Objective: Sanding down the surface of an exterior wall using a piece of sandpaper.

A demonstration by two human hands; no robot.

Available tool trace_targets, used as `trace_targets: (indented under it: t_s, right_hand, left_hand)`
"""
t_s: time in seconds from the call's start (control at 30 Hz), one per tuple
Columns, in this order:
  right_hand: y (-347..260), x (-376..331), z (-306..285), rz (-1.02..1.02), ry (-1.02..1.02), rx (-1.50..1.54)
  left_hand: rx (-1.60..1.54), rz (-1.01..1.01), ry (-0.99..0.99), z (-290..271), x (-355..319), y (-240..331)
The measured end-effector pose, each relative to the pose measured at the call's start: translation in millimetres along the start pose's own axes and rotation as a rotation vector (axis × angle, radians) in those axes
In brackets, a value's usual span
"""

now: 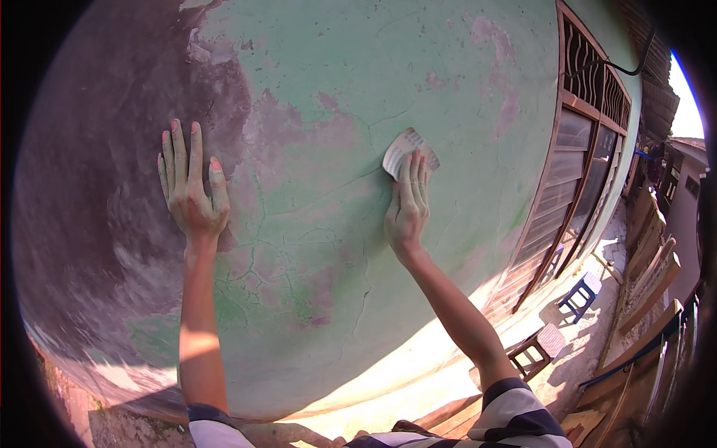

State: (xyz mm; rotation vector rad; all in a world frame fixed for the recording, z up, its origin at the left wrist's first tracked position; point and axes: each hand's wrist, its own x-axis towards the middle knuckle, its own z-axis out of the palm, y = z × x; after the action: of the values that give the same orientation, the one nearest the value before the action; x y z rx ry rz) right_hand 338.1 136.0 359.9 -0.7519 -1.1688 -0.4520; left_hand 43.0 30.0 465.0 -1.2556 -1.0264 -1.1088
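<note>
A wall (321,201) with worn, cracked green paint fills most of the view, with bare purplish-grey patches at its left. My left hand (196,183) lies flat against the dark patch, fingers stretched upward and dusty, holding nothing. Farther right, my right hand (408,201) presses a sheet of sandpaper (409,151) to the green paint. The sheet's pale, printed back faces me, its edges curling out past the fingertips. The side of the sheet against the wall is hidden.
To the right is a brown-framed louvred window (556,194) with a grille above. Below it stand a brown stool (539,351) and a blue-legged stool (581,297). Wooden boards (650,299) lean along the far right. Sunlight strikes the wall's lower part.
</note>
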Motion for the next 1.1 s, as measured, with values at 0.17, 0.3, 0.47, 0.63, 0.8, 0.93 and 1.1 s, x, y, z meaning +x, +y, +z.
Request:
trace_targets:
  t_s: [0.17,0.3,0.47,0.63,0.8,0.93,1.1]
  right_hand:
    - [-1.6,-9.8,-7.3,-0.729,-0.509,0.115]
    - [-2.4,75.6,14.4,-0.198,-0.062,0.086]
    - [-37.0,28.7,13.2,-0.656,-0.474,0.163]
    - [-24.6,105.7,28.2,-0.470,-0.204,0.102]
    - [-48.8,98.3,45.8,-0.333,0.010,0.029]
    - [-57.8,134.5,48.6,-0.846,-0.312,0.140]
    - [-65.2,156.9,58.7,-0.442,0.008,0.119]
  left_hand:
    - [0.001,-0.006,-0.005,-3.1,-3.0,-3.5]
    - [-0.007,-0.019,0.011,2.1,-4.0,-1.9]
    - [0.004,-0.032,-0.008,-2.8,-1.8,-2.0]
    - [-0.015,-0.030,0.005,0.9,-2.1,-1.3]
    - [-0.009,-0.039,0.009,-4.7,-2.2,-1.5]
    - [0.005,-0.040,0.007,-3.9,-6.0,-5.3]
    - [0.007,-0.036,-0.001,-3.5,0.2,2.2]
